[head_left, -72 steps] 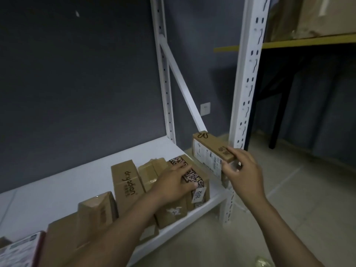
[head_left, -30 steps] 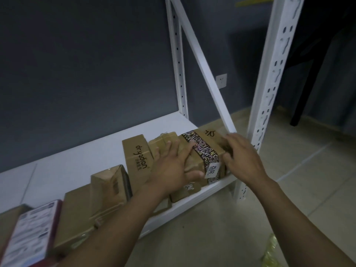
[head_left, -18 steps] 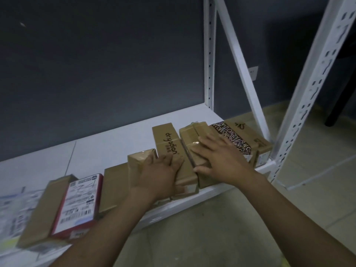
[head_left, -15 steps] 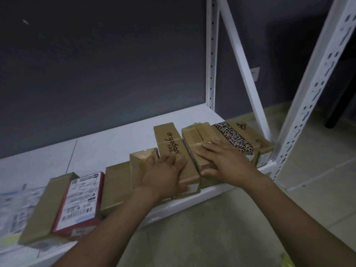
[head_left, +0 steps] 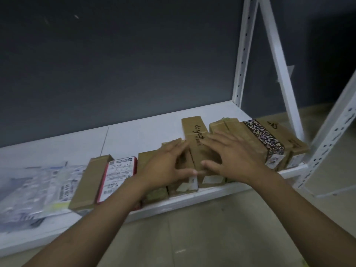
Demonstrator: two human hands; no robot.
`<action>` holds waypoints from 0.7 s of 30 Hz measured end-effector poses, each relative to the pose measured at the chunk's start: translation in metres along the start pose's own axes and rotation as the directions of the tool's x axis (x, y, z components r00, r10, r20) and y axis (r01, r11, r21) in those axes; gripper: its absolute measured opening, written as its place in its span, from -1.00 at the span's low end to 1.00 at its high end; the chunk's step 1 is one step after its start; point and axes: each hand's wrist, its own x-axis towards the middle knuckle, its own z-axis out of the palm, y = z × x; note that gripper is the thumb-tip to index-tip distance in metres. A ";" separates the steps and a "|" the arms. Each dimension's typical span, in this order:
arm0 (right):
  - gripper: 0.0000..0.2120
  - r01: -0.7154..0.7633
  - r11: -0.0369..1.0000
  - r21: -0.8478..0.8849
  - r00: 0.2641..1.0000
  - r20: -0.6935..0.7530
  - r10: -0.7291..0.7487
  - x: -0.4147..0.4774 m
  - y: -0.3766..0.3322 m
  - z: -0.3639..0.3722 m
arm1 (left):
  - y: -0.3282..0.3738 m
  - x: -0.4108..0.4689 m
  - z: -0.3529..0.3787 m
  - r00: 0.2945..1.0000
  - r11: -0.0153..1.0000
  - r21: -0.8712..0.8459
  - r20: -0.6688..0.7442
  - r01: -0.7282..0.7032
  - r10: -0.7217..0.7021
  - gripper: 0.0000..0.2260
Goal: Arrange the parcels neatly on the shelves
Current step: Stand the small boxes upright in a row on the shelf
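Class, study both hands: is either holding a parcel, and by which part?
Neither grips a parcel. The left hand rests open on the short carton; the right hand lies flat across the top of the dr.yadi box.

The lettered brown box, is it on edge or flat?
On edge: the lettered brown box shows its narrow face up, between neighbouring parcels.
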 end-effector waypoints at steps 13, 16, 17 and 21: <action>-0.27 0.072 0.990 0.125 0.955 0.279 -0.105 0.024 -0.066 0.053 | -0.102 -0.059 0.002 0.913 0.898 0.319 0.173 0.303 -0.369 -0.05; -0.32 0.069 0.985 0.160 0.958 0.265 -0.110 0.023 -0.061 0.050 | -0.102 -0.055 0.006 0.929 0.917 0.262 0.136 0.301 -0.343 -0.08; -0.33 0.065 0.984 0.167 0.958 0.265 -0.108 0.023 -0.060 0.049 | -0.102 -0.054 0.006 0.932 0.923 0.242 0.135 0.299 -0.337 -0.07; -0.35 0.058 0.990 0.129 0.960 0.265 -0.091 0.022 -0.064 0.046 | -0.112 -0.054 -0.007 0.920 0.938 0.274 0.266 0.213 -0.287 0.07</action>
